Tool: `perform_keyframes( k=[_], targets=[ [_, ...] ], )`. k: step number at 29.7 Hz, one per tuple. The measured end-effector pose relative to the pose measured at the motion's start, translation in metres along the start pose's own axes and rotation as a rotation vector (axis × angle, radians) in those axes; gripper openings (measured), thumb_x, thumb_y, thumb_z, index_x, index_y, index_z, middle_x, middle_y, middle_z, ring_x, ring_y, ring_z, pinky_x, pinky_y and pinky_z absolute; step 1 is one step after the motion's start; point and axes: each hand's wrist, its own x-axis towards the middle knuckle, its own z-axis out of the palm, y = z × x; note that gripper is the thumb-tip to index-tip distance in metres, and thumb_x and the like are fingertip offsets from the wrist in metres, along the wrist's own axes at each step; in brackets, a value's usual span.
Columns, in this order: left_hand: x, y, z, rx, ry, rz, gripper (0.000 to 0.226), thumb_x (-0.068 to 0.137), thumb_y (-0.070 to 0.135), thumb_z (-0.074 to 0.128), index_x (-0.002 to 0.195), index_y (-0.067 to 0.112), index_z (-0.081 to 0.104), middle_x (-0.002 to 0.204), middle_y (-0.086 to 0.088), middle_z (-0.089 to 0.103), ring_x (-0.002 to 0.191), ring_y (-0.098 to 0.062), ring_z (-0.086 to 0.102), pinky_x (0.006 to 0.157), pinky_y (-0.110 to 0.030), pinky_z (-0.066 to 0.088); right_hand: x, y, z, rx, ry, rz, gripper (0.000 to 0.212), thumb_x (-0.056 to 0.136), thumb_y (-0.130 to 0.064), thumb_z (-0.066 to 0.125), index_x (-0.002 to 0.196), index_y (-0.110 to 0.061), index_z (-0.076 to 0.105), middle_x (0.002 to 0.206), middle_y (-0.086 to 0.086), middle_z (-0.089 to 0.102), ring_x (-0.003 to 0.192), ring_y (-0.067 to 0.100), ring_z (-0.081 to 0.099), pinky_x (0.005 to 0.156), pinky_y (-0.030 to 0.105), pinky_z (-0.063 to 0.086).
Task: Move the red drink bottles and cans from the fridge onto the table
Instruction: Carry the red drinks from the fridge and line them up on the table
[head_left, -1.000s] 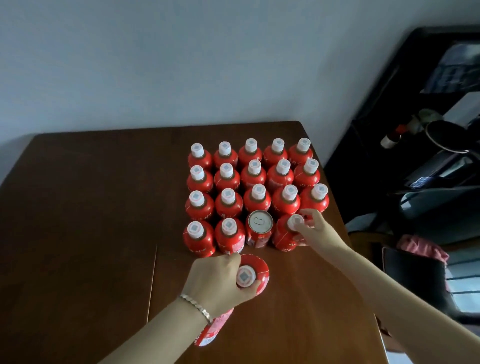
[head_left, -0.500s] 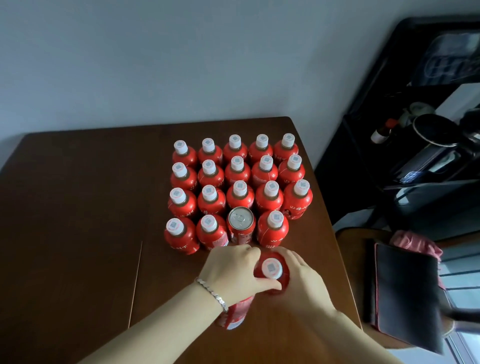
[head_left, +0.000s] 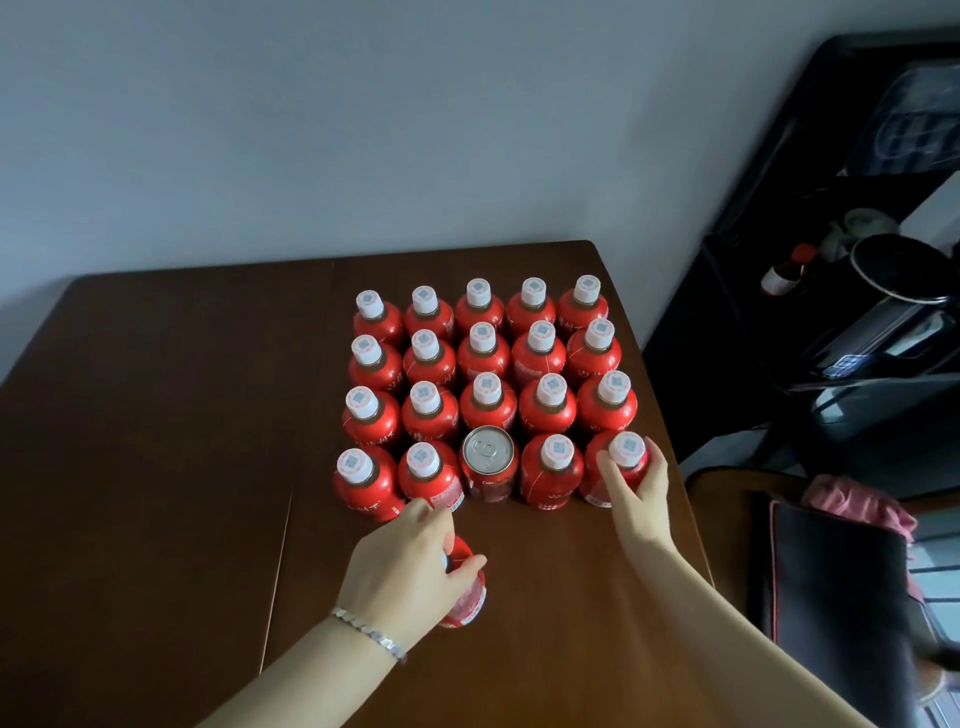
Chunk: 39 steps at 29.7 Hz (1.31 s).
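- The left hand (head_left: 410, 571), with a silver bracelet (head_left: 369, 631) on the wrist, is curled over the top of a loose red bottle (head_left: 467, 597). The thumb is hooked round the bottle's right side and the cap is mostly buried under the palm. Honestly can't tell if it's sitting on the table (head_left: 156, 467) or lifted a bit.
- Just past that hand's knuckles is the packed block of red bottles (head_left: 485, 358), four rows deep, white caps up. The nearest row almost touches its fingertips.
- Between the two hands, in the middle of that nearest row, there's one red can (head_left: 488, 457) with its silver top up.
- The right hand (head_left: 636, 499) is wrapped round the corner bottle (head_left: 628, 470) at the row's right end, thumb on its left and fingers on its right. That bottle is upright and in line with its neighbours.
- Well off to the right of that hand is a dark shelf unit (head_left: 831, 260).
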Motion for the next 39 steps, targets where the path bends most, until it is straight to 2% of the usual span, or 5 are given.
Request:
perform_keyframes(
  k=[4,12,19,26,39],
  targets=[
    [-0.003,-0.011,0.004,-0.007,-0.029,-0.043,0.034,0.086,0.058,0.048,0.084,0.027,0.037,0.087,0.012,0.042,0.071,-0.009,0.043,0.052,-0.007,0.026,-0.006,0.009,0.009,0.273,-0.098,0.215,0.120,0.052,-0.080,0.062,0.148,-0.039,0.003,0.154,0.004,0.024,0.139,0.025,0.032,0.113,0.051,0.029],
    [-0.003,-0.030,0.010,-0.030,0.034,-0.145,0.033,0.084,0.056,0.053,0.083,0.025,0.039,0.088,0.010,0.044,0.068,-0.008,0.046,0.045,-0.008,0.023,-0.002,-0.002,0.021,0.827,-0.077,0.356,0.081,0.084,-0.055,0.056,0.148,-0.031,0.015,0.140,0.013,0.045,0.110,0.033,0.060,0.076,0.049,0.055],
    [0.004,-0.061,0.024,-0.087,0.098,-0.256,0.030,0.084,0.045,0.061,0.094,0.018,0.052,0.091,0.004,0.042,0.084,-0.014,0.056,0.062,-0.018,0.039,-0.027,0.012,0.019,0.598,-0.143,0.463,0.061,0.092,-0.051,0.046,0.143,-0.022,0.030,0.134,0.007,0.044,0.114,0.032,0.054,0.096,0.050,0.045],
    [-0.006,-0.089,0.050,-0.390,0.225,-0.429,0.077,0.065,0.028,0.084,0.130,0.013,0.046,0.125,-0.009,0.052,0.118,-0.028,0.049,0.085,-0.039,0.051,-0.063,0.018,0.047,0.175,-0.317,0.530,0.009,0.093,-0.013,0.054,0.099,-0.010,0.060,0.084,0.009,0.066,0.076,0.020,0.062,0.067,0.030,0.049],
    [0.000,-0.087,0.077,-0.998,0.103,-0.750,0.077,0.069,0.032,0.081,0.134,0.016,0.042,0.127,-0.011,0.056,0.114,-0.032,0.058,0.090,-0.050,0.052,-0.085,0.017,0.061,-0.041,-0.442,0.440,0.017,0.090,-0.006,0.050,0.082,-0.016,0.059,0.073,0.006,0.064,0.065,0.019,0.057,0.061,0.026,0.047]
  ],
)
